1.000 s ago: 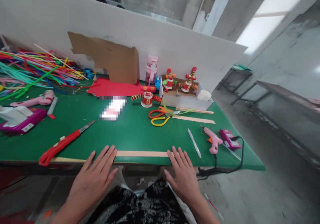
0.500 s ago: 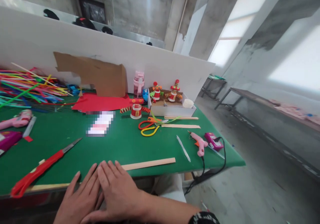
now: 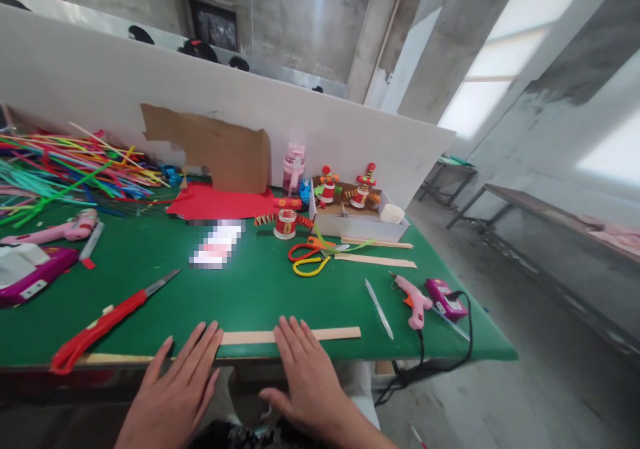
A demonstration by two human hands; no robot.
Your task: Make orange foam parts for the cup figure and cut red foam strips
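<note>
My left hand (image 3: 173, 389) lies flat and open at the near edge of the green table (image 3: 250, 289), fingertips touching the left end of a thin wooden strip (image 3: 320, 334). My right hand (image 3: 305, 375) is also flat and open, its fingers resting on the middle of that strip. Neither hand holds anything. A red utility knife (image 3: 107, 320) lies to the left of my left hand.
Scissors (image 3: 310, 257), more wooden strips (image 3: 375, 260), a pink glue gun (image 3: 414, 294) with its cord, a white box (image 3: 357, 221) of small red figures, red paper (image 3: 220, 202), cardboard (image 3: 210, 145) and a pile of coloured straws (image 3: 65, 162) fill the table. A white partition stands behind.
My hands were overlapped at the strip's left end; now they have spread apart, the right one shifted right along the strip. The camera view has panned slightly left.
</note>
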